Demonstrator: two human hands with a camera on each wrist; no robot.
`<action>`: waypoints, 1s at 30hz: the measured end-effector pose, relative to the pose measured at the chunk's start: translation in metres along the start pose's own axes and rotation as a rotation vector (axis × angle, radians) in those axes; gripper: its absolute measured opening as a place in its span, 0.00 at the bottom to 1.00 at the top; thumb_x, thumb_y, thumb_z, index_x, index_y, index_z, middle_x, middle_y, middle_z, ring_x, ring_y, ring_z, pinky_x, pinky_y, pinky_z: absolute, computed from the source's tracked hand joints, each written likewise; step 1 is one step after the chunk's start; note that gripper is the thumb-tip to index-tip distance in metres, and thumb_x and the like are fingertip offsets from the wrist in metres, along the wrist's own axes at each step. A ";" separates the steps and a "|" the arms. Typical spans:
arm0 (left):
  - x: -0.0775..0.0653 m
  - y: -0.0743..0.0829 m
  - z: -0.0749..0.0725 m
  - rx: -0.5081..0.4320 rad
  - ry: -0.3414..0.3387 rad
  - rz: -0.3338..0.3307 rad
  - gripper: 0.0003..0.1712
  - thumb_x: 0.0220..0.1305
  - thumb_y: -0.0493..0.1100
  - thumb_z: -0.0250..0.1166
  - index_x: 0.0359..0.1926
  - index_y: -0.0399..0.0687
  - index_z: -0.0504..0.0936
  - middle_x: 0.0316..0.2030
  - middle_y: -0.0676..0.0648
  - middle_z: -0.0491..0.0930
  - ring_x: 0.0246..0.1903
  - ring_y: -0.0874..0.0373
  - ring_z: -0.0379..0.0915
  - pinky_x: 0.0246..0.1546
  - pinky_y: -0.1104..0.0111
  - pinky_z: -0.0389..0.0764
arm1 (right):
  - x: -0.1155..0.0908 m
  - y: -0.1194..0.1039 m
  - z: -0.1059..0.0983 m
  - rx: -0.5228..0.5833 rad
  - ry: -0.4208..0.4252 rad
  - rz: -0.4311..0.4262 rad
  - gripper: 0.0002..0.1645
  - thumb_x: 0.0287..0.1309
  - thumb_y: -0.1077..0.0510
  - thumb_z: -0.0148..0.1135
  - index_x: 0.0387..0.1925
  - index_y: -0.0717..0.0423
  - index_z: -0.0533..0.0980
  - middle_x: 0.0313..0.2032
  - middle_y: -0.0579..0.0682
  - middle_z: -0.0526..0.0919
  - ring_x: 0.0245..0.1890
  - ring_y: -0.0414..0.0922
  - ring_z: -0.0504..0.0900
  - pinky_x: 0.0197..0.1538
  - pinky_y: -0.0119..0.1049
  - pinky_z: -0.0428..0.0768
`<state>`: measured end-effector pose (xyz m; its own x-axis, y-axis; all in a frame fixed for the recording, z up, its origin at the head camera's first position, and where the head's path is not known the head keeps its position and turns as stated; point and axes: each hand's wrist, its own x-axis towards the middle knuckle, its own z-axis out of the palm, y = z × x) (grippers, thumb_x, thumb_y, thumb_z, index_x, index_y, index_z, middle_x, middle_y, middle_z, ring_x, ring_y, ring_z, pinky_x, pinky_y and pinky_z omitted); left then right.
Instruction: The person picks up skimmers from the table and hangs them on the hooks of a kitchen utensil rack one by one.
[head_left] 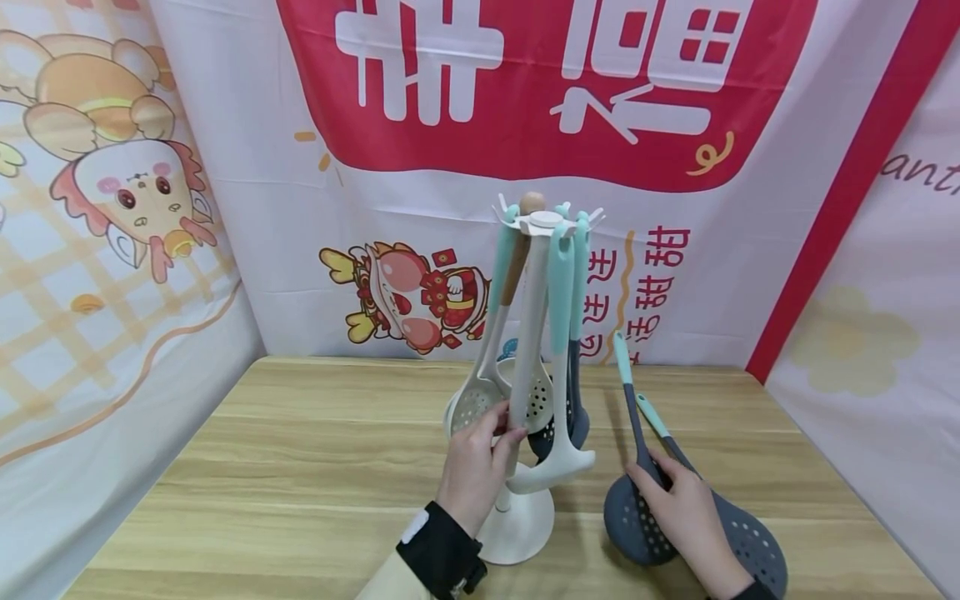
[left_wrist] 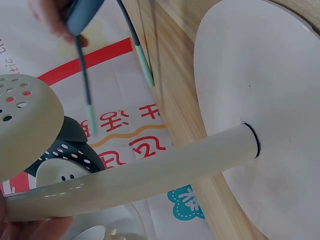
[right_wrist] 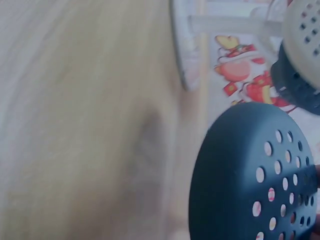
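Note:
A white utensil stand (head_left: 528, 333) is gripped at its pole by my left hand (head_left: 476, 462), fingers and thumb wrapped low around it. Utensils with mint and brown handles hang from its top hooks, among them a pale ladle (head_left: 551, 472) and a pale perforated skimmer (head_left: 474, 402). To the right, my right hand (head_left: 690, 512) holds a dark perforated skimmer (head_left: 633, 525) near its head, its mint-tipped handle (head_left: 622, 358) pointing up and away. The same dark skimmer (right_wrist: 250, 170) looms large in the right wrist view, raised above the table.
A second dark slotted utensil (head_left: 757, 542) with a mint handle lies on the wooden table (head_left: 322, 467), partly behind my right hand. The stand's round base (head_left: 517, 533) rests near the front. Printed cloth (head_left: 262, 200) hangs behind the table and along both sides.

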<state>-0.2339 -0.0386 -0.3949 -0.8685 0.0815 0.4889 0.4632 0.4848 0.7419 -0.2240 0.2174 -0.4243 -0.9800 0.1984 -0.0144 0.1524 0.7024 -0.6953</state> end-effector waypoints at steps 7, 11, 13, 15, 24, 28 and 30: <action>0.000 -0.001 0.002 0.022 0.025 0.039 0.17 0.66 0.41 0.65 0.53 0.38 0.79 0.42 0.41 0.86 0.42 0.52 0.84 0.40 0.68 0.87 | -0.022 -0.027 -0.015 0.185 0.082 0.028 0.46 0.66 0.32 0.54 0.72 0.58 0.62 0.69 0.66 0.66 0.69 0.63 0.67 0.68 0.61 0.68; 0.001 -0.002 0.004 0.020 0.058 0.060 0.17 0.65 0.40 0.66 0.52 0.38 0.79 0.40 0.41 0.86 0.41 0.52 0.85 0.39 0.69 0.87 | -0.037 -0.040 -0.019 0.276 0.188 -0.018 0.41 0.66 0.37 0.58 0.71 0.55 0.65 0.69 0.61 0.69 0.65 0.56 0.73 0.63 0.42 0.78; 0.000 -0.002 0.004 0.018 0.080 0.069 0.17 0.64 0.40 0.67 0.51 0.38 0.79 0.40 0.41 0.86 0.40 0.52 0.85 0.38 0.70 0.87 | -0.044 -0.047 -0.020 0.319 0.240 -0.053 0.37 0.67 0.41 0.60 0.70 0.54 0.67 0.66 0.58 0.73 0.59 0.46 0.78 0.55 0.26 0.79; 0.000 -0.002 0.005 0.018 0.101 0.076 0.17 0.63 0.40 0.68 0.50 0.37 0.80 0.39 0.41 0.87 0.39 0.52 0.86 0.37 0.71 0.87 | -0.051 -0.053 -0.021 0.356 0.281 -0.092 0.33 0.67 0.44 0.61 0.69 0.52 0.69 0.63 0.55 0.76 0.51 0.35 0.78 0.46 0.13 0.75; 0.000 0.002 0.005 0.026 0.117 0.034 0.18 0.61 0.42 0.69 0.49 0.38 0.81 0.39 0.42 0.87 0.38 0.53 0.85 0.36 0.73 0.86 | -0.086 -0.080 -0.023 0.467 0.461 -0.402 0.27 0.58 0.69 0.67 0.60 0.53 0.78 0.42 0.39 0.82 0.34 0.35 0.79 0.38 0.18 0.80; 0.001 0.004 0.006 0.047 0.133 0.029 0.18 0.59 0.42 0.71 0.48 0.40 0.81 0.38 0.44 0.88 0.37 0.55 0.85 0.35 0.72 0.86 | -0.096 -0.086 -0.021 0.455 0.513 -0.521 0.30 0.50 0.76 0.68 0.56 0.58 0.80 0.37 0.37 0.82 0.32 0.34 0.77 0.35 0.17 0.79; 0.001 0.005 0.007 0.050 0.141 0.030 0.17 0.58 0.41 0.72 0.47 0.40 0.82 0.37 0.44 0.88 0.36 0.55 0.85 0.34 0.72 0.86 | -0.100 -0.088 -0.020 0.437 0.534 -0.557 0.30 0.48 0.77 0.69 0.55 0.58 0.81 0.34 0.40 0.80 0.31 0.35 0.75 0.31 0.18 0.77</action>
<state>-0.2334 -0.0302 -0.3941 -0.8193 -0.0244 0.5728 0.4763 0.5272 0.7037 -0.1367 0.1493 -0.3469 -0.6901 0.2754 0.6692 -0.4982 0.4899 -0.7154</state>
